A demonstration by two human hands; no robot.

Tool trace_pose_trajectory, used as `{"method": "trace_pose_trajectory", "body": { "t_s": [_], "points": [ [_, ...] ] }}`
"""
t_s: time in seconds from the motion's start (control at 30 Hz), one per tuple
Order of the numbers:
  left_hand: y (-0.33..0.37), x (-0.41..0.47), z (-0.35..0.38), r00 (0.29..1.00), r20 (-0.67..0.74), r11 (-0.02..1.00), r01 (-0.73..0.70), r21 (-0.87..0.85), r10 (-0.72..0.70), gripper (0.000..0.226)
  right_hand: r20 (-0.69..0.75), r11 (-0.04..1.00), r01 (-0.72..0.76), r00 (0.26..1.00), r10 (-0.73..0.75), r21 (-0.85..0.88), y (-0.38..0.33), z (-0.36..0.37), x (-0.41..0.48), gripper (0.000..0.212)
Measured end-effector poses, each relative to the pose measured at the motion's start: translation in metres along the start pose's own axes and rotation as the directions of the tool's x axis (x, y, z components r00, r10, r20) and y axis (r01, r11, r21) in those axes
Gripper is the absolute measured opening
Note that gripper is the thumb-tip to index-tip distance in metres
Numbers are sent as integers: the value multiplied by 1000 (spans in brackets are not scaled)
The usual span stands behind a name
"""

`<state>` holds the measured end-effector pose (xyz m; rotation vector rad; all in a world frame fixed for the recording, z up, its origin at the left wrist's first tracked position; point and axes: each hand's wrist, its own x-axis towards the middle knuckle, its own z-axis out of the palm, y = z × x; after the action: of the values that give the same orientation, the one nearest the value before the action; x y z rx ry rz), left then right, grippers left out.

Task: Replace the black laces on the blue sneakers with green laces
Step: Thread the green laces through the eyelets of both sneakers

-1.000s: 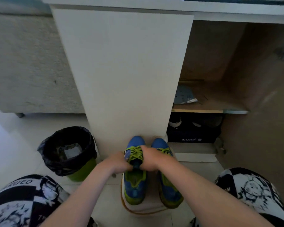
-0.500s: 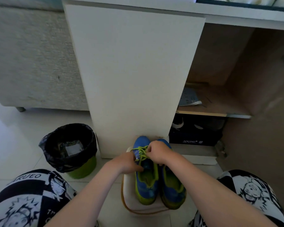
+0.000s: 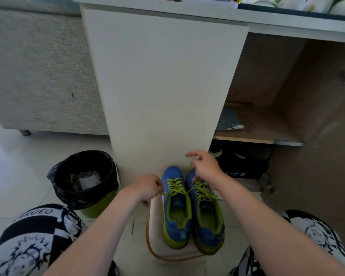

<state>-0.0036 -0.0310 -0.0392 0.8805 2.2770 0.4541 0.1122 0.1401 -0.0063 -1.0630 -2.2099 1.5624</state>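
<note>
The blue sneakers stood side by side, toes toward a flat white door, on a low white stool with a rounded, tan-edged rim. Both had smooth blue uppers, lime-green collars and heels, and flat green laces crossed over their tongues.

The left hand sat just beside the left shoe's lacing, its fingers curled tight on a lace end; a thin strand dangled below the wrist. The right hand hovered over the toe of the right shoe with its fingers loosely bent and the forefinger stretched out — whether it held a lace I cannot tell.

Left of the stool stood a round green bin lined with a crinkled, glossy black bag. Behind it ran a coarse-woven grey sofa. To the right, a brown board shelf sat above a black box.
</note>
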Motion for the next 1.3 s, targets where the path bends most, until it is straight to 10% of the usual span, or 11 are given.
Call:
{"method": "trace_pose_trajectory", "body": {
  "t_s": [0.17, 0.37, 0.57, 0.83, 1.3],
  "points": [
    [6, 0, 5, 998, 23, 920, 41, 389, -54, 20, -66, 690, -62, 998, 20, -721, 15, -25, -7, 15],
    [8, 13, 13, 989, -133, 941, -21, 338, 70, 34, -24, 190, -45, 994, 111, -981, 21, -29, -12, 45],
    [23, 11, 23, 983, -126, 982, -112, 153, 132, 22, 295, 725, 283, 949, -114, -628, 23, -1, -5, 25],
    [12, 15, 30, 998, -60, 983, -42, -179, 32, 5, 415, 673, 348, 907, -67, -653, 34, 20, 0, 9],
    [15, 20, 41, 991, -125, 999, -48, 0, 48, 21, 365, 667, 279, 931, -12, -690, 45, 15, 15, 25]
  ]
}}
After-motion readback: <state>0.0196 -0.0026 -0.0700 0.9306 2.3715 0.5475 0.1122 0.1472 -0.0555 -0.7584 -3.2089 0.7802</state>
